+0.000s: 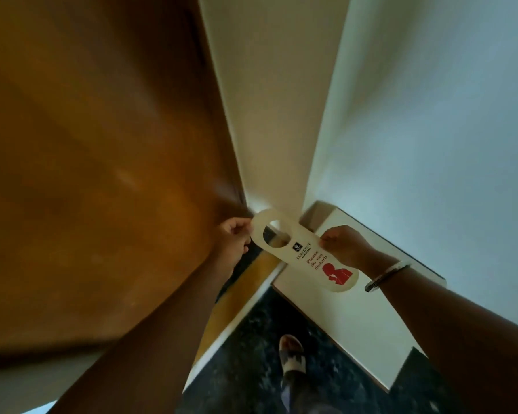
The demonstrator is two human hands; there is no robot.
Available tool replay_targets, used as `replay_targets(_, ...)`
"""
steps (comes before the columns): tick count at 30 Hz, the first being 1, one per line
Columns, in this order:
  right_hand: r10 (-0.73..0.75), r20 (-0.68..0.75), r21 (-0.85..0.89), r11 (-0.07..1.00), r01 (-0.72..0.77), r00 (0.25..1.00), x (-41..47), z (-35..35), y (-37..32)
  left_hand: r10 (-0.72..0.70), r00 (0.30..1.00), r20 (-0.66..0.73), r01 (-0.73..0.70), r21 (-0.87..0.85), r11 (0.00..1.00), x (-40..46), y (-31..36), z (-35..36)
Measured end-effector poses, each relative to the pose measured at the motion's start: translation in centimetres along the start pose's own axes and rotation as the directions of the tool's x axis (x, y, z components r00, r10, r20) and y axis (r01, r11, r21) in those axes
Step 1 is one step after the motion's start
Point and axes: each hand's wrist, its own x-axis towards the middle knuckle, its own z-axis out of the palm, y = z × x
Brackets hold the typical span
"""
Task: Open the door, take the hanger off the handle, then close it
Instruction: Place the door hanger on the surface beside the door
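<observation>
A cream door hanger [304,252] with a round hole at one end, red "Please do not disturb" lettering and a red figure hangs in the air in front of me. My left hand [234,237] pinches its holed end. My right hand [346,245], with a bangle on the wrist, pinches its long edge near the middle. The brown wooden door [87,159] fills the left side, its edge right beside my left hand. The handle is not visible.
A cream wall [269,115] runs down the middle and a pale wall [431,130] fills the right. The floor is dark speckled stone [251,369] with white skirting. My foot [292,354] stands on it below the hanger.
</observation>
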Motion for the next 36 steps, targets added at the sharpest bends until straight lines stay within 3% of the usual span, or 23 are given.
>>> replay_targets(7, 0.283, 0.105, 0.007, 0.958, -0.285, 0.953, 5.5, 6.5, 15.7, -0.229, 0.97, 0.085, 0.211, 0.185, 0.96, 7.7, -12.0, 12.6)
replay_targets(11, 0.396, 0.074, 0.087, 0.912, -0.401, 0.915, 7.4, 11.2, 21.9, -0.298, 0.949, 0.106, 0.264, 0.253, 0.931, 11.3, -18.9, 17.2)
replay_targets(16, 0.516, 0.052, 0.058, 0.853, -0.518, 0.855, 10.1, 14.9, 26.9, -0.36, 0.928, 0.093, 0.312, 0.334, 0.889, 14.2, -24.9, 21.1)
replay_targets(23, 0.521, -0.056, -0.032, 0.852, -0.523, 0.852, 10.7, 17.3, 29.4, -0.349, 0.936, 0.044, 0.311, 0.362, 0.879, 15.9, -27.8, 23.3)
replay_targets(27, 0.46, -0.104, -0.096, 0.878, -0.469, 0.882, 9.8, 17.3, 28.4, -0.287, 0.957, 0.031, 0.249, 0.414, 0.875, 15.9, -26.8, 22.3)
replay_targets(30, 0.308, -0.12, -0.194, 0.925, -0.326, 0.944, 8.7, 16.4, 25.3, -0.192, 0.98, 0.05, 0.143, 0.49, 0.86, 14.5, -24.3, 19.4)
replay_targets(32, 0.146, -0.13, -0.258, 0.95, -0.176, 0.981, 7.9, 15.3, 21.7, -0.107, 0.993, 0.053, 0.054, 0.598, 0.799, 13.0, -22.0, 16.1)
replay_targets(34, -0.02, -0.121, -0.324, 0.946, -0.021, 0.992, 7.3, 14.2, 17.8, -0.016, 0.996, 0.083, -0.052, 0.743, 0.667, 11.6, -19.7, 12.5)
replay_targets(36, -0.21, -0.107, -0.39, 0.908, 0.153, 0.972, 6.5, 12.5, 12.2, 0.051, 0.997, 0.049, -0.069, 0.837, 0.542, 9.0, -16.1, 7.1)
